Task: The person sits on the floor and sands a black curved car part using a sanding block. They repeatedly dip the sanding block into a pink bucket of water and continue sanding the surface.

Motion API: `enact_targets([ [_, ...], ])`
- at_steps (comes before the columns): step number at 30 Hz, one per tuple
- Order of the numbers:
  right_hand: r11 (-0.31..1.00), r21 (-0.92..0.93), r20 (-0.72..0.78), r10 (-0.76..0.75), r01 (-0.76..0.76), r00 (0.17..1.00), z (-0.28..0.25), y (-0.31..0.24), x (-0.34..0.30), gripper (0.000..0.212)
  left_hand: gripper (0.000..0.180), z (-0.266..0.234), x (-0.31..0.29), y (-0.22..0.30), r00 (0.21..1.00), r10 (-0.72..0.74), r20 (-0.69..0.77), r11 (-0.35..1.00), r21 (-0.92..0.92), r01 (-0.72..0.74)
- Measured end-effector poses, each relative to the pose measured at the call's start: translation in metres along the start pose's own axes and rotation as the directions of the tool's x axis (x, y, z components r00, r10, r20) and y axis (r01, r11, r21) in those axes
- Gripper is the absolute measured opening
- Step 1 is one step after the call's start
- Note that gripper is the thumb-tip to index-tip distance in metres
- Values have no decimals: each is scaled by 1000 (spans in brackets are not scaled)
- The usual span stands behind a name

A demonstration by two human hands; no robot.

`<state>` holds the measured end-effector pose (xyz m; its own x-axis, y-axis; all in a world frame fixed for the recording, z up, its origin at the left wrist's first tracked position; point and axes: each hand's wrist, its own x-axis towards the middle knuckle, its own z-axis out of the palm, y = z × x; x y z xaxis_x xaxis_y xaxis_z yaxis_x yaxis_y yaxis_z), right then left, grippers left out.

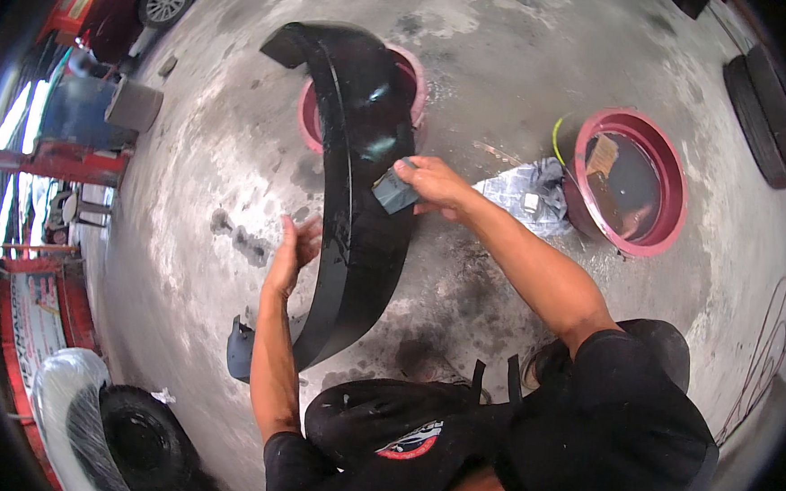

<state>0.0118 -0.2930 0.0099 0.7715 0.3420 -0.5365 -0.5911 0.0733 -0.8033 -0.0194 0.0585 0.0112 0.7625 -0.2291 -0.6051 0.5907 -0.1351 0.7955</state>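
A long, curved, glossy black car bumper (pixel 370 253) stands in front of me, its upper part wet and shiny. My right hand (pixel 440 185) is closed on a folded grey sheet of sandpaper (pixel 394 193), which lies against the bumper's right side. At the bumper's left edge is my left hand (pixel 295 250), thumb raised and fingers apart. Its fingertips come up to the edge; whether they press on it I cannot tell.
Behind the bumper a pink tub (pixel 311 119) partly shows. To the right, another pink tub (pixel 675 195) holds murky water and a brown piece, beside a crumpled plastic sheet (pixel 524 192). Tyres (pixel 756 124) stand far right; a wheel (pixel 149 438) lies lower left. A car (pixel 124 4) is parked far left.
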Motion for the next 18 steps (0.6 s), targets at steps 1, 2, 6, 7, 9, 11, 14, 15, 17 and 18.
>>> enact_targets([
  [1, 996, 86, 23, 26, -27, 999, -4, 8, 7, 37, 75, 18, -4, 19, 994, 107, 12, 976, -193, -102],
  [2, 985, 164, 55, 46, -54, 997, -6, 15, 13, 37, 83, 42, -3, 34, 979, 202, -7, 979, -18, -202],
  [6, 980, 189, 182, 35, -70, 983, -21, 15, 21, 38, 111, 141, 15, 87, 877, 446, -176, 709, 668, -227],
  [7, 983, 168, 198, 36, -70, 980, -26, 14, 21, 39, 117, 153, 19, 92, 840, 484, -244, 598, 793, -114],
  [9, 991, -55, 218, 130, -121, 967, -41, -9, 20, 46, 120, 136, 36, 84, 841, 517, -159, 623, 744, -243],
  [11, 847, -531, 123, 53, 21, 991, -60, -40, -1, 44, 121, 130, 47, 76, 842, 527, -113, 646, 698, -310],
  [14, 748, -638, 100, -152, 181, 983, -102, -87, -50, 46, 116, 125, 32, 79, 830, 539, -145, 650, 698, -300],
  [15, 761, -605, 114, -207, 234, 972, -126, -95, -74, 48, 115, 121, 29, 78, 824, 549, -142, 645, 698, -310],
  [17, 791, -561, 26, -278, 244, 960, -176, -100, -131, 46, 112, 112, 27, 80, 811, 569, -131, 625, 711, -323],
  [18, 720, -656, -80, -363, 225, 929, -228, -84, -147, 42, 111, 117, 31, 82, 812, 574, -106, 623, 701, -348],
])
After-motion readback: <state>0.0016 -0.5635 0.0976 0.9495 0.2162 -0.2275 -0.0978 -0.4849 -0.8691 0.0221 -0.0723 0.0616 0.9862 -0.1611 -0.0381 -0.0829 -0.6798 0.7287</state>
